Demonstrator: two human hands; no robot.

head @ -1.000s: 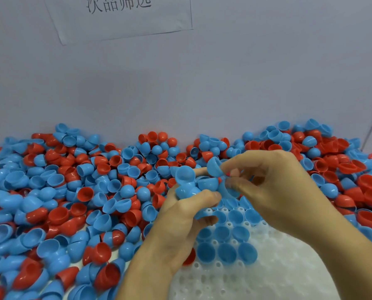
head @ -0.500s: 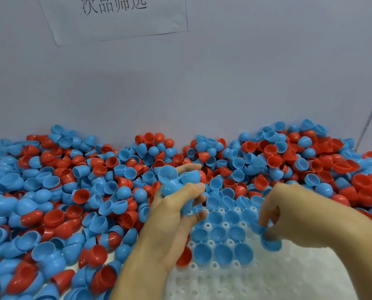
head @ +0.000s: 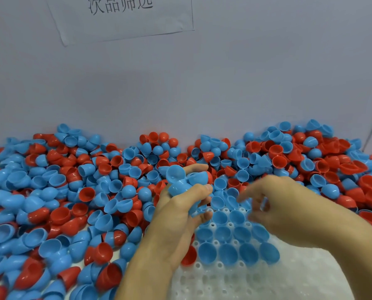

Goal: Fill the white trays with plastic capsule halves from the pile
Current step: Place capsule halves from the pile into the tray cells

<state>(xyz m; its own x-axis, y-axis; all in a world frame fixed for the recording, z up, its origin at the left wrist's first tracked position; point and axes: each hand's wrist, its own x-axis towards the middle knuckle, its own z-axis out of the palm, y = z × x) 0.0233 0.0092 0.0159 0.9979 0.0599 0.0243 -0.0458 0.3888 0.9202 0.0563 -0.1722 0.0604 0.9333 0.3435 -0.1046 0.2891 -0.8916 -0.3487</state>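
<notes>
White tray at lower centre; its far rows hold blue capsule halves, open side up, near rows bare. Left hand at the tray's left edge grips a cluster of blue halves, fingers curled round them. Right hand over the far rows, blurred; grip cannot be told. Pile of red and blue halves spreads left and behind, against a grey wall with a paper sign

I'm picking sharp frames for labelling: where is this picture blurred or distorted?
Head view: the right hand is smeared by motion; the left hand and its blue halves are sharp; the white tray looks soft near the bottom; lighting is even.
</notes>
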